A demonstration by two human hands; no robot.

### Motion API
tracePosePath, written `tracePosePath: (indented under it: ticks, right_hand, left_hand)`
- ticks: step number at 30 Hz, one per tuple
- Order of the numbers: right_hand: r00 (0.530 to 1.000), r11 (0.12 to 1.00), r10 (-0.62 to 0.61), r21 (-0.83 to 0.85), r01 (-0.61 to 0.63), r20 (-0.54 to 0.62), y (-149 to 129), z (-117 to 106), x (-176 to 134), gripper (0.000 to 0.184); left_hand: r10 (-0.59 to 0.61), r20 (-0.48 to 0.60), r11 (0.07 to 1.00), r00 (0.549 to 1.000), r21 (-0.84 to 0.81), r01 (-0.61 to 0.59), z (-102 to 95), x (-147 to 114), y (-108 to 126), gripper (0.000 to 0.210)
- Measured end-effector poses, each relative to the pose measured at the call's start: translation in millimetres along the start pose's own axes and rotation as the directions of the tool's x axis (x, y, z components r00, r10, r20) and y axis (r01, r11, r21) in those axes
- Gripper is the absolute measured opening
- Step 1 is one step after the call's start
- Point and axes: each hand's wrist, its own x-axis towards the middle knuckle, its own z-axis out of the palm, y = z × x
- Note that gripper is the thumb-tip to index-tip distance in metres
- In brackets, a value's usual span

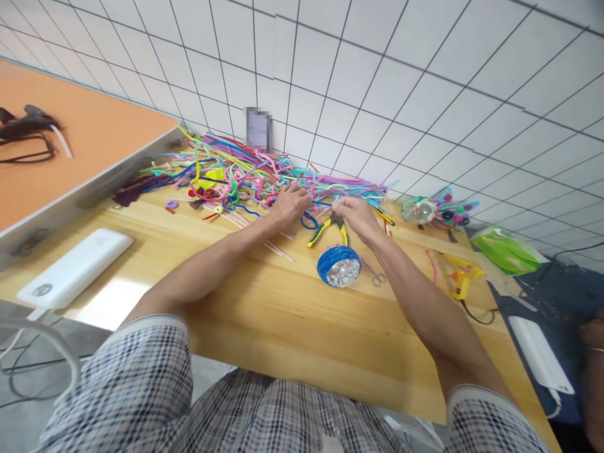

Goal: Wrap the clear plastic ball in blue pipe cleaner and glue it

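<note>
Between my two hands runs a short stretch of blue pipe cleaner (323,203). My right hand (355,215) pinches one end with thumb and fingers. My left hand (291,205) is closed at the other end, its fingertips partly hidden against the heap of coloured pipe cleaners (240,167). Below this stretch lies a loop of blue pipe cleaner (309,221). Yellow-handled pliers (323,231) rest just under my right hand, their jaws covered by it. Nearer to me sits a clear, faceted ball wrapped in blue pipe cleaner (338,265), with small scissors (376,275) beside it.
A phone (258,129) leans on the tiled wall behind the heap. To the right are a colourful pipe-cleaner figure (450,214), a yellow glue gun (462,280) and a green packet (509,250). White power banks (75,269) lie on both sides. Another person's arm shows at far right.
</note>
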Motion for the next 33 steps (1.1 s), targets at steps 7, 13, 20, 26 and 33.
tracePosePath:
  ticks: [7,13,20,26,33]
  right_hand:
    - [0.994,0.995,0.01,-0.097,-0.021,-0.111,19,-17,7,0.019]
    - [0.991,0.979,-0.048,-0.202,0.022,-0.122,23,-45,2,0.022]
    - [0.98,0.971,-0.02,-0.237,-0.029,-0.199,34,-56,-6,0.023]
    - [0.967,0.979,-0.008,-0.201,-0.045,-0.255,46,-72,-9,0.019]
    - [0.937,0.992,0.018,-0.112,-0.061,-0.35,52,-97,-16,0.02]
  left_hand:
    - [0.048,0.029,0.999,0.998,0.022,-0.048,-2.8,-11,-13,0.024]
    - [0.02,0.024,0.999,1.0,0.037,-0.021,1.7,-14,-26,0.024]
    - [0.003,0.021,0.998,1.0,0.057,-0.004,11.0,-14,-29,0.024]
    - [-0.007,0.018,0.998,1.0,0.062,0.006,14.4,-18,-42,0.024]
    - [-0.05,-0.04,0.999,0.998,-0.009,0.05,16.2,-18,-53,0.021]
